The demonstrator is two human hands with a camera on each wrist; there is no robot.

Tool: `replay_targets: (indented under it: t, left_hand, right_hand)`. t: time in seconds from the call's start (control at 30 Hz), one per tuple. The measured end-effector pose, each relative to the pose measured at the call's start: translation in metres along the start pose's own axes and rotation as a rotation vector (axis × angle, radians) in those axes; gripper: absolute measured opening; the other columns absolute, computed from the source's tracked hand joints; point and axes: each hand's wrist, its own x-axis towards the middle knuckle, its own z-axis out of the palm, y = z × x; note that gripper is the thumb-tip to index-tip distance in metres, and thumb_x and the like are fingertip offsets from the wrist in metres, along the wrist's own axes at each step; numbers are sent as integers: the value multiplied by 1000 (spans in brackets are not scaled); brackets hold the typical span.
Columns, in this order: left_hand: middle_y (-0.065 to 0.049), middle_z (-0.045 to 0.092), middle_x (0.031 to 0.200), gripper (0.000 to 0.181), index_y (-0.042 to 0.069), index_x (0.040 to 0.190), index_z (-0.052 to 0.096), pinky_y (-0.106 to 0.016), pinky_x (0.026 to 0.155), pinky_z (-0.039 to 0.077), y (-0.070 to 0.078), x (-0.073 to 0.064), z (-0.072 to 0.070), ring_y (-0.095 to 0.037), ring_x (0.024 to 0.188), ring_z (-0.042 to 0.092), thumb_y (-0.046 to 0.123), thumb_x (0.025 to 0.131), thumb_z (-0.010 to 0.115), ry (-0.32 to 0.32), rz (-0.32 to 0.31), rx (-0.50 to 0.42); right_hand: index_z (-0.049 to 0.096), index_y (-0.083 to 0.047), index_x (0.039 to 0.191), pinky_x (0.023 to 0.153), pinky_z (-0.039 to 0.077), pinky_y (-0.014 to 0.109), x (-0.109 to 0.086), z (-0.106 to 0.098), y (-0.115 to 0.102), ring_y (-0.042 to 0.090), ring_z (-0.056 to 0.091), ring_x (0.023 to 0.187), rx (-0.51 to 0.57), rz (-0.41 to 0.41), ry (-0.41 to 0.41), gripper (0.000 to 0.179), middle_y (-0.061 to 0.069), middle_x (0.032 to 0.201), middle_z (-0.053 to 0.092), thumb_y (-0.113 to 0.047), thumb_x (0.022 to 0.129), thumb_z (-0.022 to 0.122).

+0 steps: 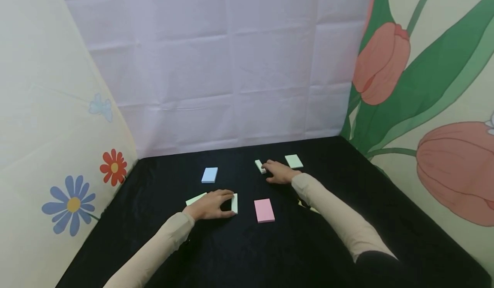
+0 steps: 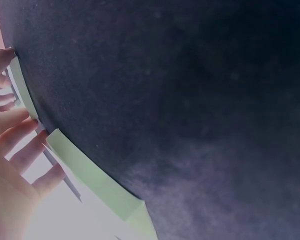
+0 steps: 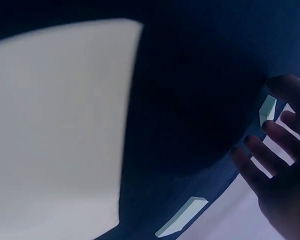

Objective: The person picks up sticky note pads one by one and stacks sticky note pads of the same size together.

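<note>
My left hand [image 1: 211,204] spans a pale green sticky note pad [image 1: 234,203], thumb at its near end and a fingertip at its far end. Partly behind that hand lies another pale green pad [image 1: 196,199]; in the left wrist view this second pad [image 2: 90,175] sits beside the other fingertips. Farther back, my right hand [image 1: 281,171] reaches over the table with spread fingers. Its fingertips overlap the edge of a narrow-looking pale green pad [image 1: 260,166]. The right wrist view has this pad [image 3: 267,111] between the thumb and index finger.
A pink pad [image 1: 264,211] lies between the forearms, a blue pad [image 1: 209,175] at back left. Right of the right hand is another green pad [image 1: 294,161]. The right sleeve [image 1: 335,213] partly hides a yellowish pad [image 1: 314,210]. White cloth [image 1: 231,65] hangs behind the black table [image 1: 231,253].
</note>
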Motion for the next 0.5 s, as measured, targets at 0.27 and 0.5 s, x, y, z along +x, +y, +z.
replay_targets:
  t: [0.27, 0.5]
  left_hand:
    - [-9, 48, 146, 67, 7, 142, 53, -49, 107, 38, -2, -1, 0, -29, 132, 47, 52, 93, 61, 0, 8, 12]
    - [-8, 49, 146, 69, 8, 142, 53, -49, 106, 38, -4, 0, 3, -28, 131, 47, 55, 93, 61, 12, 22, -4]
  right_hand:
    - [50, 11, 134, 103, 41, 47, 17, 3, -1, 38, 51, 124, 64, 31, 45, 42, 27, 136, 49, -8, 98, 58]
    - [47, 9, 137, 106, 37, 48, 25, 4, 1, 39, 46, 130, 86, 47, 2, 39, 27, 143, 45, 7, 98, 47]
